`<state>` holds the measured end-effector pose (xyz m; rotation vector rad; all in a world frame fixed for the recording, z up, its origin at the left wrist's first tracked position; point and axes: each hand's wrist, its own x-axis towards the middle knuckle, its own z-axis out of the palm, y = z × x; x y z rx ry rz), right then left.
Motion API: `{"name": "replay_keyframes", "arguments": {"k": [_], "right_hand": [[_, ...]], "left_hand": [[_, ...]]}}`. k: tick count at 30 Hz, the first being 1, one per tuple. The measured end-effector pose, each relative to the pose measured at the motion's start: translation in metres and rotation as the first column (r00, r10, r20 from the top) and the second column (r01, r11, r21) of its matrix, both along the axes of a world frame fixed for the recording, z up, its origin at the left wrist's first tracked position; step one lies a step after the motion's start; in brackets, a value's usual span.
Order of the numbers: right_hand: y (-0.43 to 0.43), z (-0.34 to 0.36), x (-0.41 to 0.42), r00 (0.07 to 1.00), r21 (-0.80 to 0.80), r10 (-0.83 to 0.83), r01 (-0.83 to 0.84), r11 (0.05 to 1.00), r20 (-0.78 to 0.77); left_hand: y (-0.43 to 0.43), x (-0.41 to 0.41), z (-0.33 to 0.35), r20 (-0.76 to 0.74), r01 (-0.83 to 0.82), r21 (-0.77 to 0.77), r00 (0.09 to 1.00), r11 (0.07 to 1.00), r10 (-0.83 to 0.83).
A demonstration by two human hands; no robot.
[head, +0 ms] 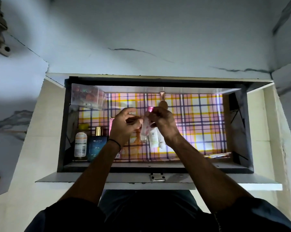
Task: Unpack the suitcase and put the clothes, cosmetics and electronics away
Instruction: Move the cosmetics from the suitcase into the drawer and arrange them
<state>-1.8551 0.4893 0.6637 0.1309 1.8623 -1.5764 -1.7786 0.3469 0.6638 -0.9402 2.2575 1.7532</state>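
Note:
An open drawer point(238, 131) lined with pink, yellow and purple checked paper lies below me. Over its middle, my right hand point(165, 123) grips a bunch of small cosmetic tubes by their upper ends: a clear tube with a pink cap point(144, 131) and two white tubes point(154, 138). My left hand point(123, 128) is right beside them, fingers curled, with thumb and fingertips pinching the pink-capped tube's side. The tubes hang above the liner, not resting on it.
At the drawer's left stand a yellow-capped bottle point(80, 144), a blue perfume box point(97, 147) and a pink box point(111, 126). A clear box of beads point(87, 96) sits at the back left and a copper-handled brush point(163, 102) at the back middle. Sachets point(216, 155) lie front right.

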Motion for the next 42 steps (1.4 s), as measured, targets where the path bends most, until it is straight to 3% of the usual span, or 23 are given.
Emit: {"name": "replay_keyframes", "arguments": {"k": [2,5,8,15,25,31,35,42], "right_hand": [[0.008,0.002,-0.007,0.995,0.022,-0.093,0.094,0.995,-0.046],[0.031,-0.005,-0.019,0.984,0.154,-0.149,0.162,0.975,-0.097],[0.058,-0.015,-0.023,0.989,0.343,-0.051,0.097,0.934,-0.141],[0.077,-0.027,-0.006,0.967,0.614,0.187,-0.044,0.788,-0.171],[0.058,-0.021,0.02,0.959,0.469,0.223,-0.117,0.875,-0.177],[0.038,-0.023,0.022,0.965,0.399,0.205,-0.126,0.908,-0.161],[0.029,-0.021,0.015,0.976,0.337,0.162,-0.104,0.936,-0.149],[0.001,-0.014,0.003,0.978,0.309,0.158,-0.109,0.945,-0.136]], "left_hand": [[0.006,-0.001,-0.002,0.017,0.002,-0.018,1.0,1.0,-0.002],[0.015,-0.002,-0.01,0.104,0.072,-0.171,0.993,0.983,-0.055],[0.025,-0.002,-0.017,0.233,0.187,-0.233,0.964,0.954,-0.132],[0.039,-0.007,-0.023,0.309,0.269,-0.29,0.935,0.918,-0.176],[0.051,0.002,-0.02,0.255,0.262,-0.236,0.946,0.936,-0.201],[0.054,0.001,-0.016,0.171,0.17,-0.13,0.974,0.977,-0.147],[0.047,0.002,-0.015,0.128,0.062,0.027,0.99,0.998,-0.065],[0.027,-0.013,-0.012,0.146,-0.012,0.115,0.989,0.993,-0.005]]}}
